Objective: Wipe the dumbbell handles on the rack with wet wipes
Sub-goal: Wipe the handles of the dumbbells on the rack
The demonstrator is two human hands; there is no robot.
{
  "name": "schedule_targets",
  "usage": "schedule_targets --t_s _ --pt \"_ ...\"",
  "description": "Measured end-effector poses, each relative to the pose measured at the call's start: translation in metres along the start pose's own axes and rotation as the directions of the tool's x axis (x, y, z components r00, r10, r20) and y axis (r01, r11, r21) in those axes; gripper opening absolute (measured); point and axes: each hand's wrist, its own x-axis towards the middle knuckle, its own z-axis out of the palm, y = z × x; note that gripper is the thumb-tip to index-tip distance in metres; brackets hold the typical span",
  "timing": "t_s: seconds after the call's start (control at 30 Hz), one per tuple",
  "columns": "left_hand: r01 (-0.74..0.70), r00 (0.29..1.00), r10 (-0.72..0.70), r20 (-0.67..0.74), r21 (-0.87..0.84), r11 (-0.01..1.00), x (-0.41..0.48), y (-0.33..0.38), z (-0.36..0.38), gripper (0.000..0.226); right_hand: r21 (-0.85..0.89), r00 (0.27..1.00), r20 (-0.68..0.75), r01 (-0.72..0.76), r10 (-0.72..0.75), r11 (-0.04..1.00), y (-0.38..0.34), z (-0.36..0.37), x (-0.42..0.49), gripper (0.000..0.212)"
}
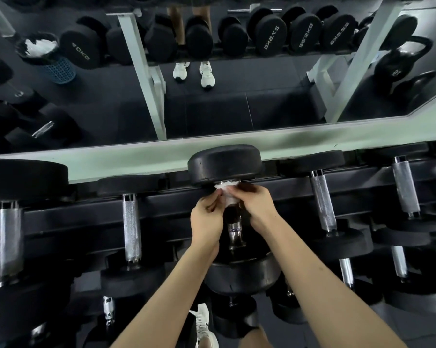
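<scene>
A black dumbbell (225,164) lies across the top tier of the rack (161,212), straight in front of me. A white wet wipe (228,194) is wrapped around the far end of its metal handle (235,232), just under the far head. My left hand (206,216) pinches the wipe's left side. On the other side my right hand (257,204) holds the wipe against the handle. The near part of the handle shows bare and shiny between my wrists.
Other dumbbells with knurled handles (131,227) (322,199) lie on either side. A mirror (211,96) behind the rack reflects more dumbbells, kettlebells and a blue bin with white wipes (48,56). My white shoe (204,327) is below.
</scene>
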Motion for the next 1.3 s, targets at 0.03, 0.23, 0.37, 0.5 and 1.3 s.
schedule_targets --t_s 0.03,0.23,0.37,0.5,1.3 --pt "0.004 1.000 -0.004 -0.008 -0.024 1.000 0.000 0.000 0.001 0.026 0.067 0.998 0.034 -0.045 0.043 0.997 -0.001 0.000 0.000 0.007" --pt "0.151 0.979 -0.171 -0.114 -0.163 0.975 0.011 0.003 0.011 0.016 0.226 0.983 0.124 -0.158 0.133 0.961 -0.006 0.000 -0.006 0.008" --pt "0.277 0.949 -0.308 -0.065 -0.295 0.915 0.014 0.009 0.017 0.015 -0.036 0.988 -0.132 0.074 -0.078 0.997 0.005 0.009 -0.009 0.007" --pt "0.210 0.962 -0.255 -0.103 -0.323 0.923 0.012 0.005 0.025 0.012 -0.506 0.904 -0.209 0.227 -0.373 0.832 0.017 0.012 -0.005 0.008" --pt "-0.193 0.977 0.147 0.154 0.349 0.917 0.018 -0.006 -0.014 0.006 -0.584 0.963 0.122 0.266 -0.240 0.767 0.013 -0.028 -0.014 0.026"
